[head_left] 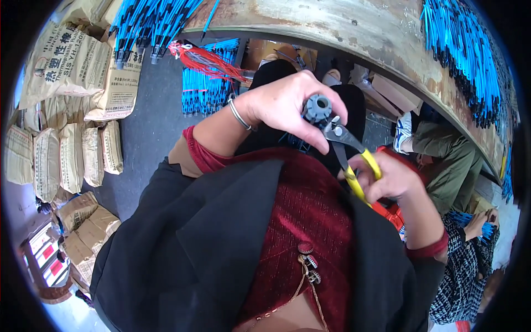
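Note:
In front of my chest, my left hand [287, 108] is closed around a dark grey ribbed cylindrical part [317, 108] with a round hole in its end, which faces up. My right hand [394, 178] grips a pair of cutting pliers [369, 159] with yellow handles. The metal jaws of the pliers touch or nearly touch the side of the grey part, beside my left fingertips. A small light bit shows at the jaws; what it is I cannot make out. Some thin dark blue strands hang below my left hand, partly hidden.
Ahead runs a worn wooden table [310, 15], with blue strand bundles [467, 61] at its right and more at its left. Red strands [213, 62] hang below its edge. Paper sacks [69, 66] stand at left. Two people sit close on my right.

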Motion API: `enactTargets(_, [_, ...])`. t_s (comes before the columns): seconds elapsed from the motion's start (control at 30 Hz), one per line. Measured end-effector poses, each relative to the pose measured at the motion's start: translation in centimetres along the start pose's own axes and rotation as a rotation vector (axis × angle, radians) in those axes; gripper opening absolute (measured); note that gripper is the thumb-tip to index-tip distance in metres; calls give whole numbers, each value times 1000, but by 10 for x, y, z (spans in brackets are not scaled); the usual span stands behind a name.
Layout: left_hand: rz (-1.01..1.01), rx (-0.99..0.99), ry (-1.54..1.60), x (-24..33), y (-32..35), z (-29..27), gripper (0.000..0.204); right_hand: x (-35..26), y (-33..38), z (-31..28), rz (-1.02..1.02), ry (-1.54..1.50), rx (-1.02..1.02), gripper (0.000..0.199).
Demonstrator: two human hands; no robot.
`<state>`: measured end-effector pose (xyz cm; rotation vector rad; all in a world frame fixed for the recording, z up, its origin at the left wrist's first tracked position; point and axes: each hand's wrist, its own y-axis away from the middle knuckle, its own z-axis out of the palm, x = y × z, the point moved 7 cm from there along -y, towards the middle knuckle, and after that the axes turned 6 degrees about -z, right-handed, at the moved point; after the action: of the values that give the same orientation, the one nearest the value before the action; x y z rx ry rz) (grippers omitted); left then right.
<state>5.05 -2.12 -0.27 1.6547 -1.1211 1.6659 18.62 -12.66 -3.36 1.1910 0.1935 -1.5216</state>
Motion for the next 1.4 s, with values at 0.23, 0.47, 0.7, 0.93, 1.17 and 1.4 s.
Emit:
enactTargets(0.23, [-83, 107, -68, -7, 2, -9, 37, -69, 25, -12, -282, 824, 495, 63])
enactTargets(0.47, [-97, 95, -15, -6, 4, -7, 35, -31, 20, -22, 4, 342, 320, 65])
enactTargets(0.7, [-64, -20, -12, -3, 1, 1, 36, 7, 7, -7, 49, -187, -12, 76])
enactTargets(0.93, [-112, 141, -107, -1, 1, -6, 32, -67, 26, 1, -215, 1267, 595, 78])
enactTargets(1.17, [-144, 101, -70, -1, 3, -5, 29, -68, 27, -5, -33, 1068, 469, 63])
enactTargets(1.4, [-60, 162, -74, -3, 10, -14, 27, -56, 9, -3, -295, 1184, 670, 42])
